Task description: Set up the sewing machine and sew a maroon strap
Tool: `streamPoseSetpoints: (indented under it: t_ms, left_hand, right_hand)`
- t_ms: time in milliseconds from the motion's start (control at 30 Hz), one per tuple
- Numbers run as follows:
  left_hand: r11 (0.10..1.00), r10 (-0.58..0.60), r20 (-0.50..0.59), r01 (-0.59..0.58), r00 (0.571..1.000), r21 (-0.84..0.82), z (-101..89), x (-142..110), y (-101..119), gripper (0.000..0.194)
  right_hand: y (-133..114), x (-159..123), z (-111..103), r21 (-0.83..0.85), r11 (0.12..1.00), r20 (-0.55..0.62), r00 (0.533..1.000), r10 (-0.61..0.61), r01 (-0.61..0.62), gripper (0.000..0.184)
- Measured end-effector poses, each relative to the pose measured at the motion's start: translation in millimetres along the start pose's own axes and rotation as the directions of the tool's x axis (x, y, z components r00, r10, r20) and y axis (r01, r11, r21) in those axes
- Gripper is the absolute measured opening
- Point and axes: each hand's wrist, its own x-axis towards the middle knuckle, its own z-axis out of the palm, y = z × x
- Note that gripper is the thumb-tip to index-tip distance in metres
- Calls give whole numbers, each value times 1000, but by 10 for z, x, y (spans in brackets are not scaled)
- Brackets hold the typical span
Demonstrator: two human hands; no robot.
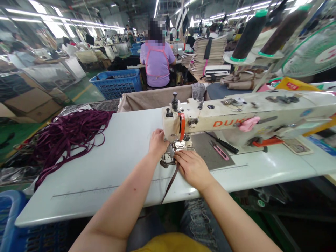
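A white sewing machine stands on the table, its needle area over a metal plate. My left hand is at the left of the needle area, fingers curled in close beside the machine head; what they hold, if anything, is hidden. In front of the presser foot, my right hand bends over the plate with its fingers together on a narrow brown strip. From under those fingers the strip runs down over the table's front edge.
A heap of purple strips lies at the table's left. Pink thread snips and a black-handled tool lie right of the needle. Thread cones and a fan stand at the right. Ahead sits a person in purple near a blue basket.
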Motion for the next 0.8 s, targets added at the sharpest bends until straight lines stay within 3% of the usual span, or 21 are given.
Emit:
streamPoseSetpoints:
  t_ms: [100, 200, 400, 600, 800]
  left_hand:
    - [998, 57, -110, -55, 992, 18, -24, -64, 23, 36]
    - [994, 111, -122, -107, 986, 37, -61, -124, 32, 48]
    - [950, 143, 38, -148, 989, 276, -138, -407, -152, 53]
    - [868, 136, 84, -159, 987, 471, -264, -847, -349, 83]
    - [850, 59, 148, -127, 987, 512, -344, -893, -297, 87]
  right_hand:
    - [2, -5, -3, 5, 1000, -9, 1000, -15, 15, 22]
    - [-1, -7, -13, 13, 999, -11, 999, -42, 42, 25]
    - [-17, -4, -18, 19, 999, -1, 999, -36, 36, 27]
    - [-41, -46, -19, -6, 999, -62, 997, -41, 41, 25]
    - [-59, -54, -35, -29, 998, -75, 996, -55, 53, 25]
